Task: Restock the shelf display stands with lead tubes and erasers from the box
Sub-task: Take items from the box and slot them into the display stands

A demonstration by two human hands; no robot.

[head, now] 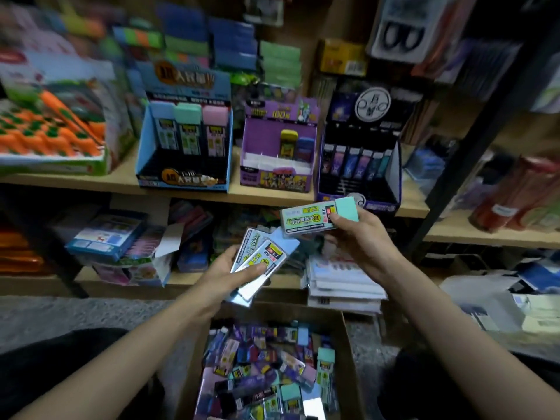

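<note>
My left hand [225,275] grips a small stack of light-blue lead tubes [262,260] above the cardboard box [348,353]. My right hand [356,241] holds one teal-capped lead tube [315,218] sideways, just below the shelf edge. The box below is full of several mixed lead tubes [266,374]. On the shelf stand a blue display stand [185,144] with blue, teal and pink tubes, a purple display stand [277,147] holding two tubes, and a dark display stand [359,150] with a row of tubes.
A carrot-pattern box [51,128] sits at the shelf's left. The lower shelf [121,281] carries stationery packs and a paper stack [342,283]. A black shelf post [472,131] slants at the right. Grey floor lies beside the box.
</note>
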